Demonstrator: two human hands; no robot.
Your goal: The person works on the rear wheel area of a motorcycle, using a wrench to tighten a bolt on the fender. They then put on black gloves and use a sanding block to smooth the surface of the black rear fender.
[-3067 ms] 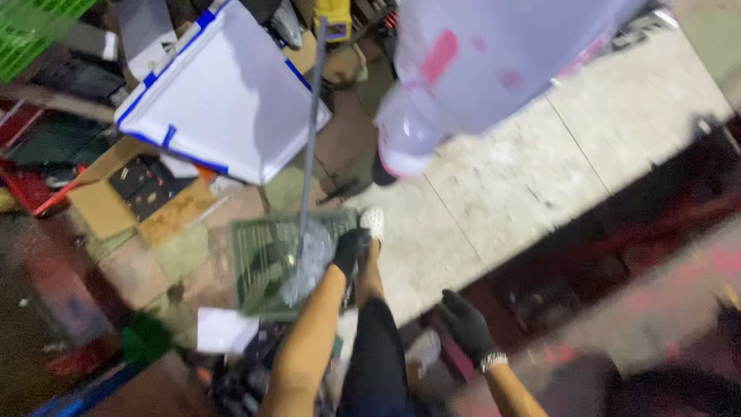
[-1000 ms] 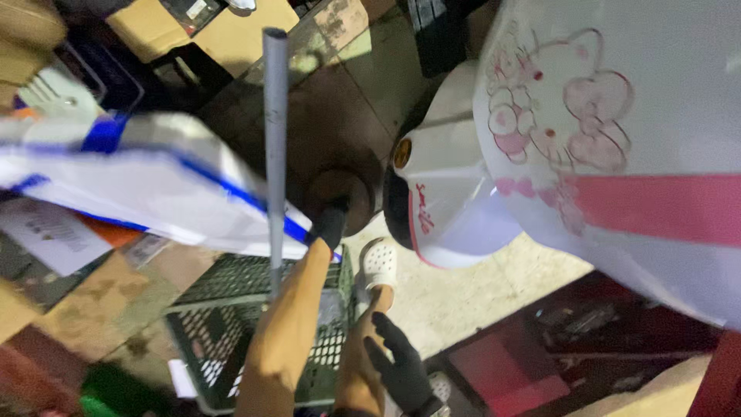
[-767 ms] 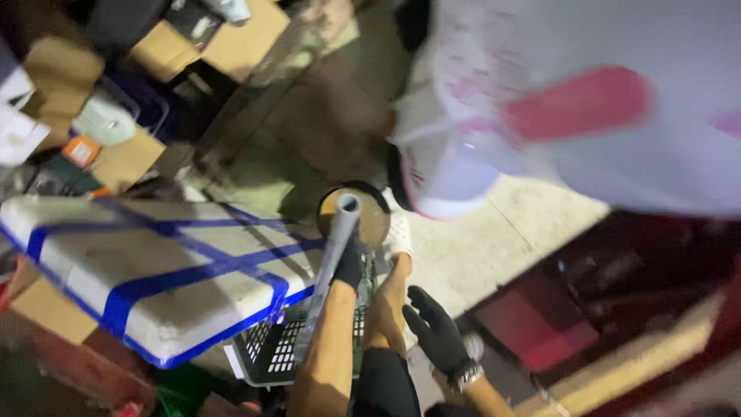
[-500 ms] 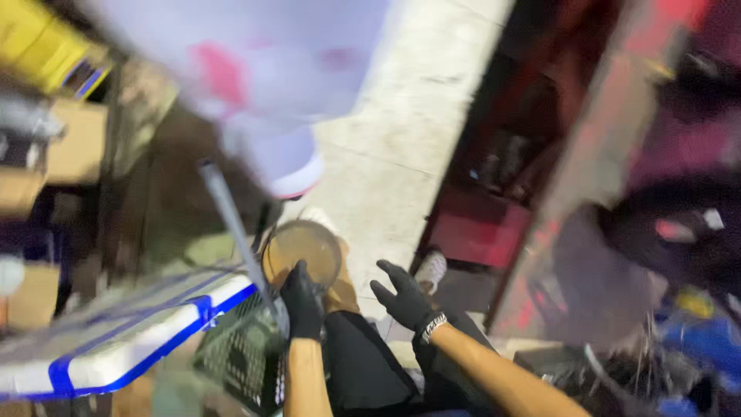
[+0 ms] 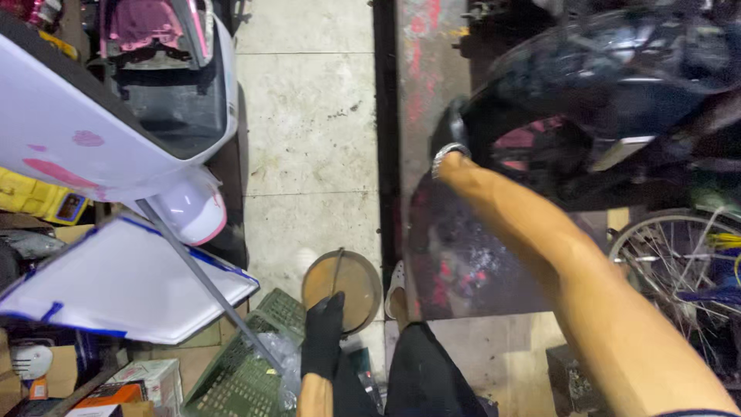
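Observation:
My left hand (image 5: 323, 338), in a black glove, is closed low in the view at the lower end of a long grey metal rod (image 5: 202, 279). The rod slants up and left to a white scooter's nose (image 5: 189, 212). Just beyond the hand lies a round brown metal dish (image 5: 353, 284) on the floor. My right hand (image 5: 454, 125), also gloved in black with a wristwatch (image 5: 448, 150), is stretched far forward against the dark body of a black scooter (image 5: 617, 93). Its fingers blend into the dark bodywork.
A white panel edged in blue (image 5: 116, 287) leans under the rod. A green plastic crate (image 5: 243, 378) and cardboard boxes (image 5: 147, 382) sit at lower left. A bicycle wheel (image 5: 679, 262) stands at right. My white shoe (image 5: 395, 282) rests on pale floor tiles (image 5: 309, 116).
The view has swung right. My right arm has reached forward from near my knee to the black scooter. My left hand stays on the rod by the brown dish.

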